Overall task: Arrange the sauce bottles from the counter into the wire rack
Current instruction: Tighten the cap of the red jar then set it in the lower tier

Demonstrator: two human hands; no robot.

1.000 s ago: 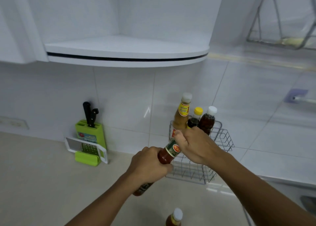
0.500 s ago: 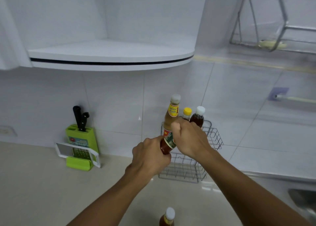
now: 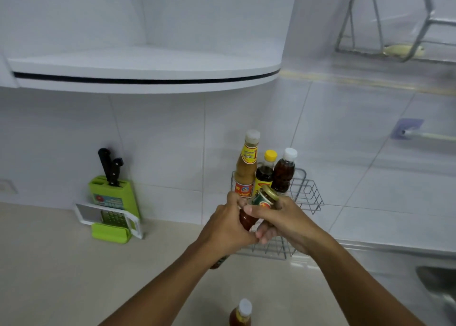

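Observation:
A red sauce bottle (image 3: 249, 220) with a green neck label and gold cap is tilted in front of the wire rack (image 3: 307, 195). My left hand (image 3: 225, 229) grips its body from the left. My right hand (image 3: 283, 223) holds it from the right, below the neck. In the rack's back row stand three bottles: a tall orange-brown one (image 3: 246, 168), a dark one with a yellow cap (image 3: 265, 175) and a dark one with a white cap (image 3: 283, 172). One more white-capped bottle (image 3: 240, 313) stands on the counter near me.
A green knife block (image 3: 111, 195) with black handles and a white grater (image 3: 108, 218) stand at the wall to the left. A curved white shelf (image 3: 148, 71) hangs overhead. A steel sink edge (image 3: 434, 279) lies at the right. A metal dish rack (image 3: 385, 49) hangs upper right.
The red bottle has swung from lying slanted to more upright, its gold cap now showing. My right hand slid off the cap down onto the neck and body. Both hands stayed before the rack.

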